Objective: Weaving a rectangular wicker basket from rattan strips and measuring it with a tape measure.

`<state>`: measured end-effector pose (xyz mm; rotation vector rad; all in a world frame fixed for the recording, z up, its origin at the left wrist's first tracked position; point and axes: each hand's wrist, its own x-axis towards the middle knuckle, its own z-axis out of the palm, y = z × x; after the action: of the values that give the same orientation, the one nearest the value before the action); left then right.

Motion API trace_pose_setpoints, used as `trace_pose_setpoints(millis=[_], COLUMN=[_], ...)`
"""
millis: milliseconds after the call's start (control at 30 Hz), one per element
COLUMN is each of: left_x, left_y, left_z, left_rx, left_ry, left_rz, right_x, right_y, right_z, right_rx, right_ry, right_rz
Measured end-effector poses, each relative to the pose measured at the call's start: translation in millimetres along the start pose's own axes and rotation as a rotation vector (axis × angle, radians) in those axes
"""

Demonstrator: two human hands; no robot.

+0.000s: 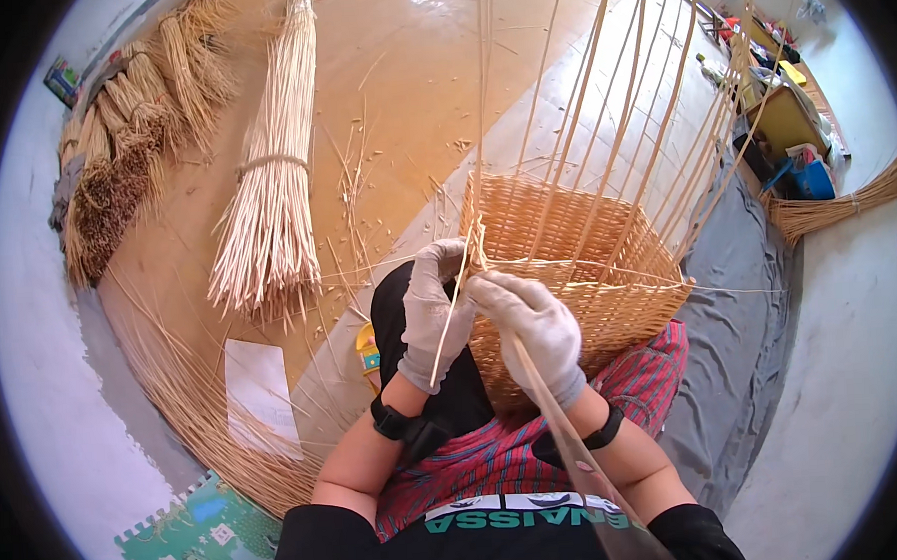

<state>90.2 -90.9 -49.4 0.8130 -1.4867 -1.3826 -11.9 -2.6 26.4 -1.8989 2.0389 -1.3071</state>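
A half-woven wicker basket (610,318) rests tilted against my lap, with long upright wicker rods (616,112) rising from its walls. At its near left corner, my left hand (435,311), in a whitish work glove, is closed around a thin wicker strand (445,338) whose loose end points down. My right hand (536,331), gloved alike, pinches at the same corner, its fingertips almost meeting the left ones. What lies between the right fingertips is partly hidden; it looks like a weaving strand. A blurred, see-through brownish strip (576,455) runs from beneath that hand to the lower edge.
A tied bundle of pale wicker rods (274,187) lies ahead on the left; more bundles (141,113) lean by the left wall. Loose rods (193,391), a white sheet (260,393) and a green foam mat (200,541) lie nearer. Grey cloth (736,337) covers floor at right.
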Motion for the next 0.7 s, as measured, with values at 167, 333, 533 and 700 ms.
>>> trace_pose_setpoints(millis=[167,333,533,700], left_x=[4,24,47,51], left_y=[-11,-2,-12,-12], left_z=[-2,-12,-34,-37], left_rx=[-0.122,-0.04,-0.138,-0.206], left_ry=[-0.032,-0.11,-0.498,-0.524], left_rz=[-0.029,0.103,-0.028,-0.037], right_x=[3,-5,-7,2], right_y=[-2,1,-4,-13], right_z=[16,20,22,22], right_rx=[-0.02,0.108,0.088,0.037], right_ry=[-0.065,-0.016,-0.052,-0.119], right_rz=[0.029,0.154,0.106,0.021])
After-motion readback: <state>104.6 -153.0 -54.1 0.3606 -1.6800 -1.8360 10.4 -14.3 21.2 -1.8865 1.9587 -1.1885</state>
